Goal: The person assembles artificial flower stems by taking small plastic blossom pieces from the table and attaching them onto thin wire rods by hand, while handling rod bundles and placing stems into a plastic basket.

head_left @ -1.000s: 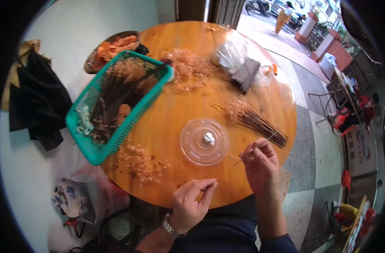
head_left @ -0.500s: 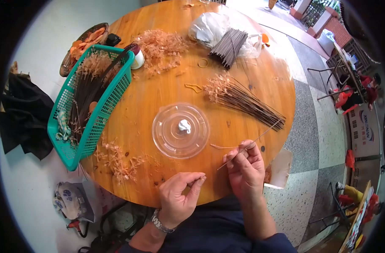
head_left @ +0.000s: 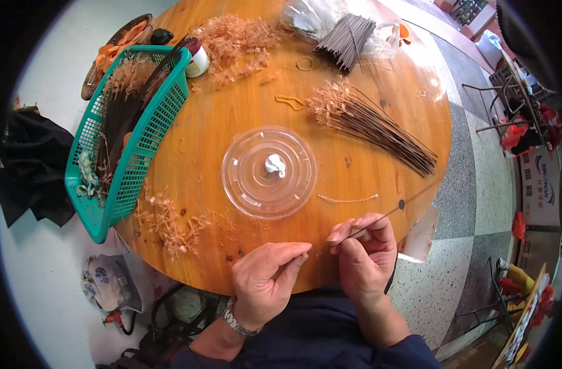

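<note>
My right hand (head_left: 367, 261) is closed in a pinch on a thin dark stem (head_left: 388, 216), which slants up to the right past the fingers. Beside it, my left hand (head_left: 265, 278) has thumb and forefinger pressed together; anything between the tips is too small to make out. Just beyond the hands lies a pale thin string (head_left: 348, 199). A clear round plastic lid (head_left: 241, 190) sits on the table with a white soft blob (head_left: 275, 165) at its centre. To the right rests a bundle of dark stems (head_left: 388, 134) with orange dried flower tips (head_left: 326, 101).
A green basket (head_left: 142, 144) with more flower stems stands left. Loose orange sprigs (head_left: 176, 227) lie near the front left, and a larger heap (head_left: 232, 43) at the back. Bare sticks (head_left: 347, 40), a white jar (head_left: 198, 63) and rubber bands (head_left: 289, 102) are also on the wooden table (head_left: 379, 92).
The stem has shifted in my right hand, and its lower end no longer sticks out towards the left hand. The pale string shows in full now. The whole view has shifted slightly.
</note>
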Motion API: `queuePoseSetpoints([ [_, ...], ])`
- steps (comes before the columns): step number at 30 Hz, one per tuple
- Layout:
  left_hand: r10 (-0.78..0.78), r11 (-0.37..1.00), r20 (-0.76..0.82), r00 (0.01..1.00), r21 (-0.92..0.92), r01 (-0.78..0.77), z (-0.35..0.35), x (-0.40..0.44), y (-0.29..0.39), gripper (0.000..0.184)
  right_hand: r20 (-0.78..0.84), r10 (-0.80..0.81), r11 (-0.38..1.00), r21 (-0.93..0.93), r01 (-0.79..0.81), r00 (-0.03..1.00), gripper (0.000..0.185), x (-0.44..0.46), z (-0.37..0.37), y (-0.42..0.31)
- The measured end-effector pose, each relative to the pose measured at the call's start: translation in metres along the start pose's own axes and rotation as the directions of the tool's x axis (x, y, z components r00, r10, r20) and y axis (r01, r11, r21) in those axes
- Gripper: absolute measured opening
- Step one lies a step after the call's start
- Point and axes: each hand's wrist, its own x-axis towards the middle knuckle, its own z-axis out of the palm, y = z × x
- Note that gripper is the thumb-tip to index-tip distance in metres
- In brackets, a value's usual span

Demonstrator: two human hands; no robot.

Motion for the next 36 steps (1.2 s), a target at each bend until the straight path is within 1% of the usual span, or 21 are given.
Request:
queuePoseSetpoints([
  [6, 0.001, 0.999, 0.001, 1.000, -0.044, -0.001, 0.0003, -0.0005, -0.0008, 0.007, 0.114, -0.086, 0.993, -0.071, 0.095, 0.990, 0.011, -0.0024, -0.0007, 0.0044],
  [9, 0.045, 0.998, -0.003, 0.999, -0.048, -0.045, 0.0005, -0.0008, -0.0061, 0.013, 0.110, -0.112, 0.989, -0.085, 0.121, 0.988, 0.011, -0.0032, 0.0004, 0.0066],
  [21, 0.045, 0.998, -0.004, 0.999, -0.035, -0.045, 0.0008, -0.0009, -0.0049, 0.013, 0.111, -0.095, 0.980, -0.162, 0.113, 0.989, 0.011, -0.0037, 0.0021, 0.0066],
  [24, 0.002, 1.000, 0.012, 1.000, -0.030, -0.002, -0.0007, -0.0011, -0.0010, 0.013, 0.108, -0.094, 0.979, -0.168, 0.112, 0.990, 0.011, -0.0036, 0.0041, 0.0063],
  [30, 0.028, 0.999, -0.004, 1.000, -0.042, -0.028, 0.0005, -0.0002, -0.0029, 0.012, 0.130, -0.096, 0.972, -0.200, 0.121, 0.987, 0.012, -0.0026, 0.0028, 0.0059],
  [36, 0.009, 1.000, 0.003, 1.000, -0.009, -0.009, -0.0009, -0.0011, -0.0007, 0.011, 0.136, -0.160, 0.948, -0.255, 0.190, 0.978, 0.013, -0.0035, 0.0044, 0.0078],
])
